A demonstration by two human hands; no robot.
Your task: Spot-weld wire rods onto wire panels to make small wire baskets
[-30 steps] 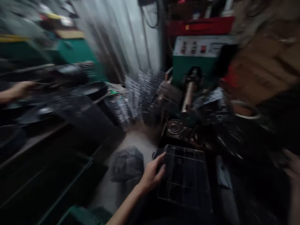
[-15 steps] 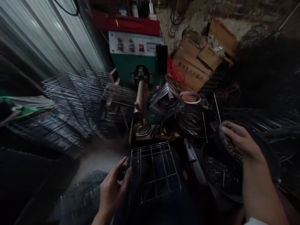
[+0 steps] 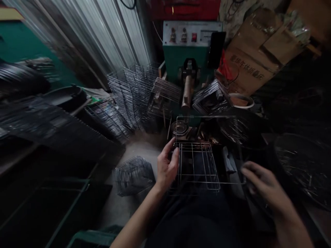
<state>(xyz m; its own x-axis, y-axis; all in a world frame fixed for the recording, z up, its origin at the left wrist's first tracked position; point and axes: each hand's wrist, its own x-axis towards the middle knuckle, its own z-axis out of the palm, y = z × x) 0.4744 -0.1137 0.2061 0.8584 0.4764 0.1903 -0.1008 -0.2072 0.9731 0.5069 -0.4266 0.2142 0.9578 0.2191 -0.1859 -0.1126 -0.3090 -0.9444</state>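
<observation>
A small wire grid rack [image 3: 192, 159] rests over my lap. My left hand [image 3: 167, 167] is at its left edge, thumb and index finger closed about the wire there. A thin rectangular wire frame [image 3: 207, 116] stretches above and across the rack, larger than it. My right hand [image 3: 261, 181] pinches the right side of this frame near its lower corner. The frame's left side runs down to my left fingertips; whether they grip it too is unclear.
Ahead stands a green machine [image 3: 172, 55] with a metal arm [image 3: 186, 91]. Stacked wire racks [image 3: 131, 98] are to its left, and another stack [image 3: 133, 174] sits on the floor. A dark tub of wire pieces [image 3: 305, 165] lies right; a cardboard box [image 3: 249, 58] leans behind.
The view has turned left. My right hand has come from above the tub towards the rack, and the wire frame now spans between my hands. My left hand stays by the rack's left edge.
</observation>
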